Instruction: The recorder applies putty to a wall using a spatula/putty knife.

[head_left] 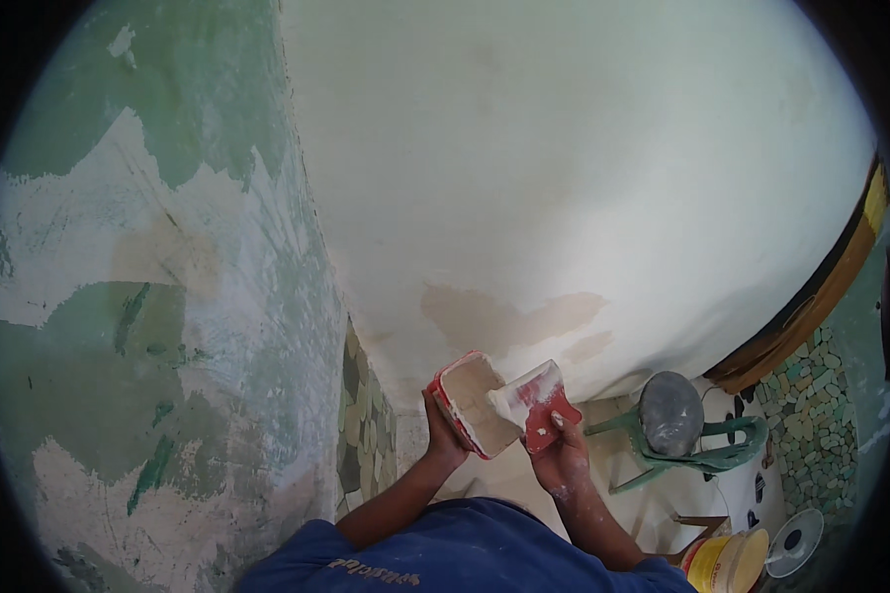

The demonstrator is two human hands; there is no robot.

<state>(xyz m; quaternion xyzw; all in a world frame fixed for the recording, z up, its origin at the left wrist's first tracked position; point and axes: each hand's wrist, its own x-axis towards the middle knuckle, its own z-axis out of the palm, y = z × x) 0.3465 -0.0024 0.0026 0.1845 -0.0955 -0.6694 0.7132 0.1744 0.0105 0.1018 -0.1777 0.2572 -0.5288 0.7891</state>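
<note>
My left hand (443,435) grips a rectangular red-rimmed tub (473,395) with beige paste inside, held tilted in front of my body. In my right hand (562,457) is a wide red scraper (544,417), smeared with white paste along its blade, which meets or nearly meets the tub's right rim. Beyond both hands is a pale wall (583,198) with a beige patch (504,314) low on it.
A mottled green-and-white wall (119,395) is close on my left. To the right, a green plastic chair (712,450) bears a dark round object (670,410). A yellow bucket (717,563) and a white disc-shaped object (796,542) are at lower right, near pebble-patterned tiling (801,425).
</note>
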